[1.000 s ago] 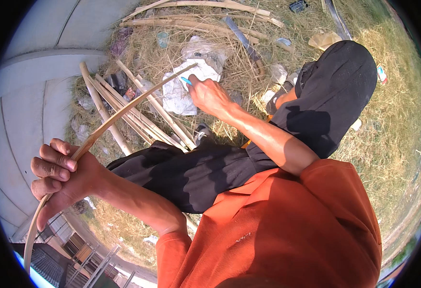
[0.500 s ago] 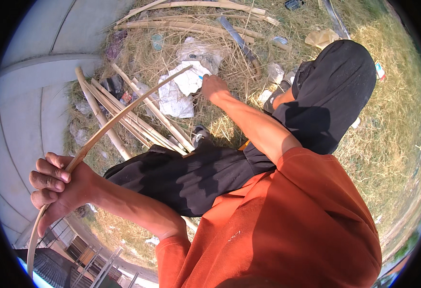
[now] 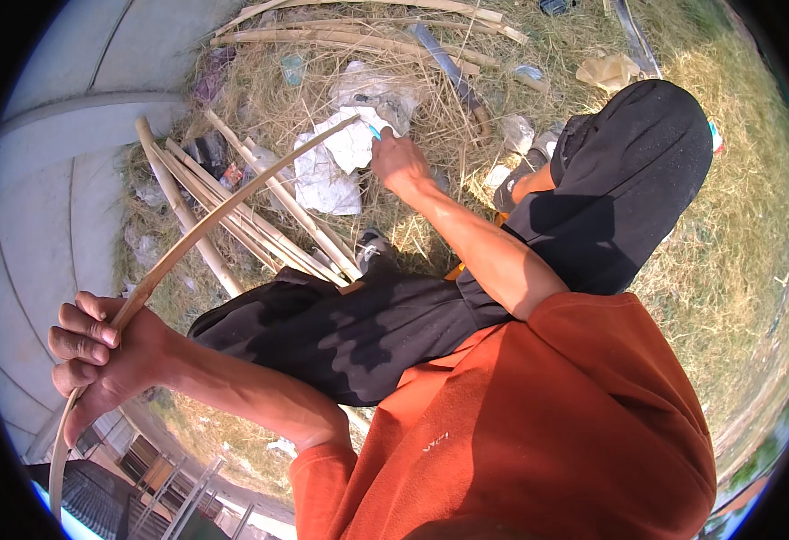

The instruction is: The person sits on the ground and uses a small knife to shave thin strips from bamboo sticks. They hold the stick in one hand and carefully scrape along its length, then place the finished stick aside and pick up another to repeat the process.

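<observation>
Blue tool [image 3: 374, 132] now beyond strip [image 3: 230, 202], straw [image 3: 450, 157] underfoot.

From my end, on the head feed I see: orange-red tee [image 3: 538, 423], short sleeves [image 3: 592, 315], small pale chest marking [image 3: 437, 443], too small to read. Loose black trousers [image 3: 633, 171], pale specks over the right knee, right hem above the ankle. Dark shoes [image 3: 522, 180], lighter patches. Left hand [image 3: 115, 360], right hand [image 3: 401, 165]: both bare.
</observation>
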